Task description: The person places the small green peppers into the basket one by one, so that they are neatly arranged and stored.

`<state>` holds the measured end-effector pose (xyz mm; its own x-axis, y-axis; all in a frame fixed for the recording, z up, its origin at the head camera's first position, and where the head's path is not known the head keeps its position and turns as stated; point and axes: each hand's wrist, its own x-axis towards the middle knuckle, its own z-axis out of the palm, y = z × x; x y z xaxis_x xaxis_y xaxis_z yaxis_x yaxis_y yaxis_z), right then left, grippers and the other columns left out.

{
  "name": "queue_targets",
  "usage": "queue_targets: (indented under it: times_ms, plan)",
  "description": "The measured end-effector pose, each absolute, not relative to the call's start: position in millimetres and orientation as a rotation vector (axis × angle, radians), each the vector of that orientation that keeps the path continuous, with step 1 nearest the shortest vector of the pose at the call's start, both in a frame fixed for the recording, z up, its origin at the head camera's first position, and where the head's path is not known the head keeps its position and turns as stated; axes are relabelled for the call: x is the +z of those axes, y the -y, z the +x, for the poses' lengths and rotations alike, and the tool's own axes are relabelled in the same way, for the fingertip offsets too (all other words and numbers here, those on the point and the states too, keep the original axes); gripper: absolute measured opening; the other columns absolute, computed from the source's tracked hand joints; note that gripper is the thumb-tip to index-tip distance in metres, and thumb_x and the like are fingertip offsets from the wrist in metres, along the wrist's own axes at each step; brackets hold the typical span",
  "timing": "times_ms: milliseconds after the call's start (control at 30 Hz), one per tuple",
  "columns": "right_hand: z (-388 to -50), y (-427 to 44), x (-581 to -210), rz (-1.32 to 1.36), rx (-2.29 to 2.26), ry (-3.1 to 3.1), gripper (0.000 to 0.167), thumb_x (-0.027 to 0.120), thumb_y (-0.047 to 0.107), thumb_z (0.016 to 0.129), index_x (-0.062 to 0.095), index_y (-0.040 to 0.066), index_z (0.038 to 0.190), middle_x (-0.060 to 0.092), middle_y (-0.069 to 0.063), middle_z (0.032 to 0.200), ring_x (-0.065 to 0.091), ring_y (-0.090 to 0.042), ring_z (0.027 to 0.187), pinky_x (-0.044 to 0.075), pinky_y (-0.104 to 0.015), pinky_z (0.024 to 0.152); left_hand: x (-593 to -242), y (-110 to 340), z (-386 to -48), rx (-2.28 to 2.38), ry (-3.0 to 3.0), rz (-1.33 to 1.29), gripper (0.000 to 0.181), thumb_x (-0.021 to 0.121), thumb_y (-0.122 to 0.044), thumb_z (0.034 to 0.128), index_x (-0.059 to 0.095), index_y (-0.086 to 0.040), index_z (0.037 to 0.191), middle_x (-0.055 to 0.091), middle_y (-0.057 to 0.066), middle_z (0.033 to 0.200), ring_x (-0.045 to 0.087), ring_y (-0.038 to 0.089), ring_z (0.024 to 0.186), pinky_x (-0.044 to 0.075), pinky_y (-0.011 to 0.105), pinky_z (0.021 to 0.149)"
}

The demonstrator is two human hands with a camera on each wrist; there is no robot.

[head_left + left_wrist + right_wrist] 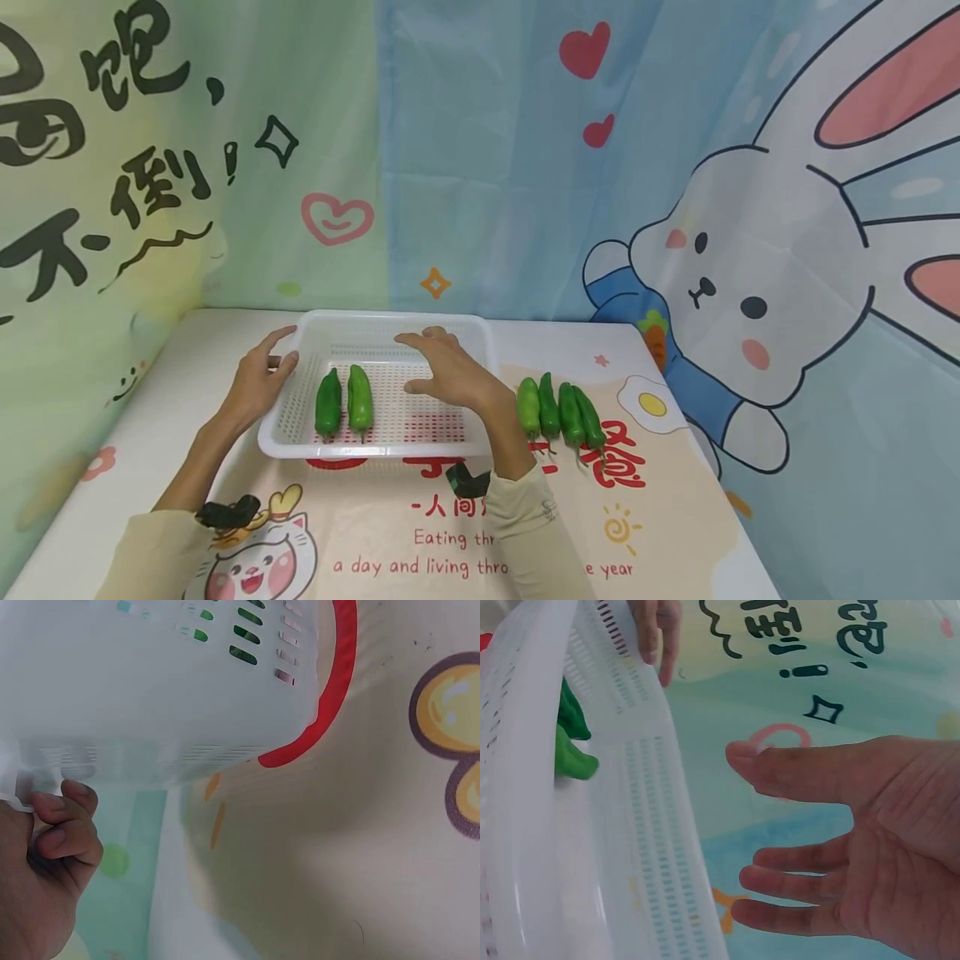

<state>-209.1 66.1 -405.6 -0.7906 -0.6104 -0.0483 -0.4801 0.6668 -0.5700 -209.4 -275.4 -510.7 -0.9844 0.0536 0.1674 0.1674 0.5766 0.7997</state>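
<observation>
A white plastic basket (pixel 442 451) with slotted walls and a perforated bottom stands on the table. Inside, toward the left, a dark green pepper (pixel 327 403) and a lighter green pepper (pixel 360 400) lie side by side. My left hand (pixel 258 379) holds the basket's left rim; the left wrist view shows curled fingers (pixel 75 844) against the outer wall. Over the basket's right half hovers my right hand (pixel 453 371), thumb and fingers spread and relaxed, holding nothing. The right wrist view has this hand (pixel 855 840) apart from the rim.
Several green peppers (pixel 570 412) lie in a row on the table, right of the basket and beside my right forearm. The printed tablecloth (pixel 405 575) continues in front. A curtain (pixel 465 167) with a cartoon rabbit (pixel 750 275) hangs behind and to the right.
</observation>
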Motion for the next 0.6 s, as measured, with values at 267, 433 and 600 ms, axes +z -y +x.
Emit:
queue_targets:
  times_ms: [267,433,600]
  plan:
    - [-201,-97,-401,-0.886,-0.855,-2.659,0.076,0.081,0.015,0.1,0.045,0.013,0.167,0.047,-0.016,0.168,0.035,-0.036,0.162,0.039,-0.06,0.129,-509,275,-211,-1.37,2.672,-0.195,0.058,0.05,-0.018,0.1166,0.032,-0.002,0.169,0.07,0.044,0.121,0.08,0.04,0.084,0.067,0.036,0.062]
    - [-196,-114,-401,-0.852,-0.851,-2.694,0.076,0.081,0.016,0.1,0.046,0.014,0.166,0.049,-0.015,0.165,0.041,-0.033,0.157,0.042,-0.058,0.128,-508,275,-211,-1.357,2.671,-0.203,0.057,0.05,-0.017,0.1165,0.032,-0.001,0.169,0.07,0.044,0.12,0.08,0.04,0.084,0.067,0.036,0.062]
    - [-186,-131,-405,-0.777,-0.877,-2.722,0.075,0.08,0.016,0.1,0.045,0.014,0.166,0.049,-0.013,0.166,0.042,-0.032,0.155,0.042,-0.057,0.129,-509,275,-209,-1.351,2.681,-0.204,0.057,0.05,-0.017,0.1165,0.032,0.0,0.168,0.071,0.044,0.119,0.08,0.039,0.082,0.066,0.032,0.061]
